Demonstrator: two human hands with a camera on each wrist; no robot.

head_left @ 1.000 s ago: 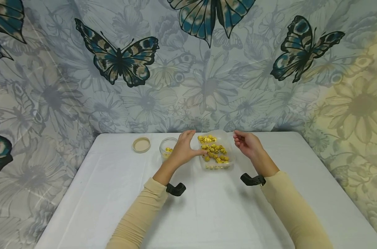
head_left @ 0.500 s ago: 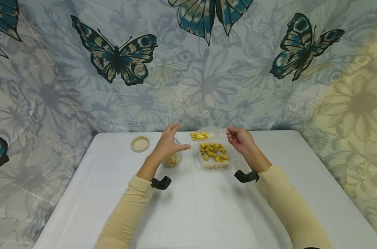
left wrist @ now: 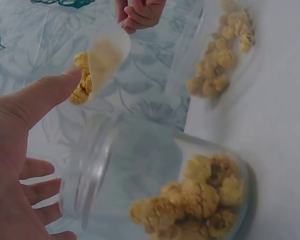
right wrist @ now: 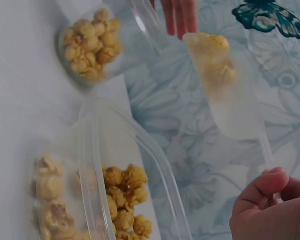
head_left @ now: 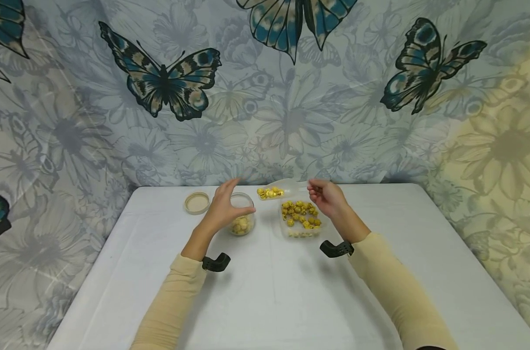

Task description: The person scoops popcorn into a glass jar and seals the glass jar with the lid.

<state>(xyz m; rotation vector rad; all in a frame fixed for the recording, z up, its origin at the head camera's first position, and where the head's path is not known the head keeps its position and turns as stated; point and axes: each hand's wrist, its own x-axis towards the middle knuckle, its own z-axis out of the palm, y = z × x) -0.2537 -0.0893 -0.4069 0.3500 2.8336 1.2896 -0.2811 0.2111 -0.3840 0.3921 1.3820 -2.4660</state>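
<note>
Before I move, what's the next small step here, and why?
Probably ease the scoop a little left, over the jar, before tipping: the right hand holds it loaded with popcorn, and in the head view its tip lies just right of the open jar's mouth.

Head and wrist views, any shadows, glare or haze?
Head view: soft shadows on the table, a yellowish cast on the backdrop at right; left wrist view: a bright glare streak on the jar near its neck; right wrist view: popcorn hazy through the cloudy scoop.
</note>
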